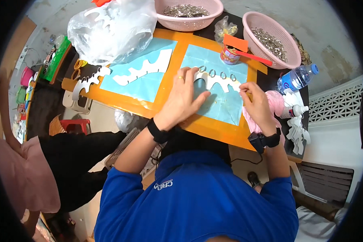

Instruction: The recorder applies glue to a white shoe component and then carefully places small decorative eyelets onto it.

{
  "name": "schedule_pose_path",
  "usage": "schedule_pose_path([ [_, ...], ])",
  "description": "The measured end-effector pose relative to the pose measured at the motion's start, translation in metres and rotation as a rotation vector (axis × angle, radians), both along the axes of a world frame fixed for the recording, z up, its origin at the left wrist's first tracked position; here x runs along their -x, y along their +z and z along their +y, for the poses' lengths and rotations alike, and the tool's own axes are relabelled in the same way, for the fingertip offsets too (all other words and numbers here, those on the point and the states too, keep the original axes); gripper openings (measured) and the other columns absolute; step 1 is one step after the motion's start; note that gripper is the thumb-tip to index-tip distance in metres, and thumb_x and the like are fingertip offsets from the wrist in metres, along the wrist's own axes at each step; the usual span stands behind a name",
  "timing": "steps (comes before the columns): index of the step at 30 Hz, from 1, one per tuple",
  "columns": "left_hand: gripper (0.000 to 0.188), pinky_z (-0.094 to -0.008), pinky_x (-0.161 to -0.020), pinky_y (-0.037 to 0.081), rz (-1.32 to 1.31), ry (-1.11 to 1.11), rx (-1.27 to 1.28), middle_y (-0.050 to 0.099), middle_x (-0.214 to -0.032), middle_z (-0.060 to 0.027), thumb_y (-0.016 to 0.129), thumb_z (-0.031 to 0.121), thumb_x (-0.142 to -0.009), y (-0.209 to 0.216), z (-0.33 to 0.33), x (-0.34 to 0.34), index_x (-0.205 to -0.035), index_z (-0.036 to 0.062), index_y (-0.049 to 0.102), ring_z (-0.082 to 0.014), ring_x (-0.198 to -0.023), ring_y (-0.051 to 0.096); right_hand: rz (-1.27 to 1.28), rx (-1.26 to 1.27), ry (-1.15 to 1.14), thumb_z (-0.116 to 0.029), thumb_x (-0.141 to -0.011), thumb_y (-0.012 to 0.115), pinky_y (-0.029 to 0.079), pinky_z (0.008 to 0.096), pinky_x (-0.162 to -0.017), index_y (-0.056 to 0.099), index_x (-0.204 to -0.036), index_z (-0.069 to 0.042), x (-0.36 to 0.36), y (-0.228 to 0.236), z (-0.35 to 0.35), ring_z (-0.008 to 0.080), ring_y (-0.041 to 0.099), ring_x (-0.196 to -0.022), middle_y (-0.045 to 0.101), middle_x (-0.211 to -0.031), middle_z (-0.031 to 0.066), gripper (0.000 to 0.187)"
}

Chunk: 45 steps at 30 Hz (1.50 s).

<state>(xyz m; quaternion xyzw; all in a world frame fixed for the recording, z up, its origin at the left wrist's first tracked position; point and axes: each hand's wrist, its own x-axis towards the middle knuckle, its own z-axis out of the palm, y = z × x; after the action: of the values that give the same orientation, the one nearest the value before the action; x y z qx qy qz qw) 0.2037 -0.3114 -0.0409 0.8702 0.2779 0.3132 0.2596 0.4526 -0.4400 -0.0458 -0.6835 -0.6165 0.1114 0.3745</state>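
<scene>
In front of me a white scalloped strip [216,80] lies on a light blue sheet, with several oval metal clips [212,73] along its far edge. My left hand [180,97] rests its fingertips at the strip's left end, thumb stretched away from the fingers. At the other end, the thumb and forefinger of my right hand [257,104] pinch the strip's tip. A wider white cut-out [144,71] lies on the left blue sheet. Farther left, another white scalloped strip [88,82] carries metal clips.
Two pink baskets [189,25] of metal clips stand at the back. A red tub [230,56] holds an orange-handled tool. A water bottle [296,78], pink cloth [274,103] and stacked white cut-outs [296,135] lie right. A plastic bag [113,32] sits back left. Another person [28,169] is at left.
</scene>
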Motion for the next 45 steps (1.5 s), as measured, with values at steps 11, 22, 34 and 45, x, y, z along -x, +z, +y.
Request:
schedule_pose_path([
  [11,0.035,-0.0471,-0.097,0.047,0.344,0.247,-0.447,0.065,-0.119,-0.0186,0.075,0.015,-0.082,-0.028,0.133,0.073,-0.113,0.0016,0.065,-0.0413,-0.116,0.055,0.004,-0.090,0.016,0.003,-0.091,0.066,0.053,0.0284,-0.077,0.065,-0.102,0.000,-0.004,0.000,-0.001,0.0225,0.064,-0.085,0.060,-0.105,0.0101,0.011],
  [22,0.025,-0.0272,-0.062,0.046,0.141,-0.271,0.463,0.064,-0.082,0.0012,0.079,0.015,-0.089,0.075,0.006,0.041,-0.104,0.0042,0.061,-0.0060,-0.069,0.054,0.700,0.001,0.250,-0.007,-0.091,0.075,0.054,0.0308,-0.085,0.062,-0.120,-0.001,0.071,0.039,-0.014,0.0164,0.066,-0.099,0.068,-0.115,0.0081,0.033],
  [34,0.049,-0.0315,-0.072,0.051,0.338,-0.378,0.574,0.065,-0.091,-0.0066,0.075,0.002,-0.086,0.046,0.013,0.035,-0.131,0.0094,0.055,-0.0153,-0.076,0.062,0.850,0.019,-0.132,0.000,-0.096,0.068,0.049,0.0217,-0.058,0.057,-0.125,0.002,0.058,0.004,-0.036,0.0057,0.066,-0.083,0.073,-0.106,0.0064,0.031],
  [45,0.035,-0.0404,-0.086,0.054,0.194,-0.301,-0.322,0.066,-0.099,-0.0087,0.070,-0.002,-0.073,0.003,-0.009,0.042,-0.106,0.0085,0.072,-0.0325,-0.094,0.062,-0.088,0.103,-0.257,-0.008,-0.079,0.083,0.049,0.0344,-0.062,0.047,-0.134,-0.001,0.060,0.000,-0.031,0.0241,0.062,-0.075,0.060,-0.105,0.0176,0.065],
])
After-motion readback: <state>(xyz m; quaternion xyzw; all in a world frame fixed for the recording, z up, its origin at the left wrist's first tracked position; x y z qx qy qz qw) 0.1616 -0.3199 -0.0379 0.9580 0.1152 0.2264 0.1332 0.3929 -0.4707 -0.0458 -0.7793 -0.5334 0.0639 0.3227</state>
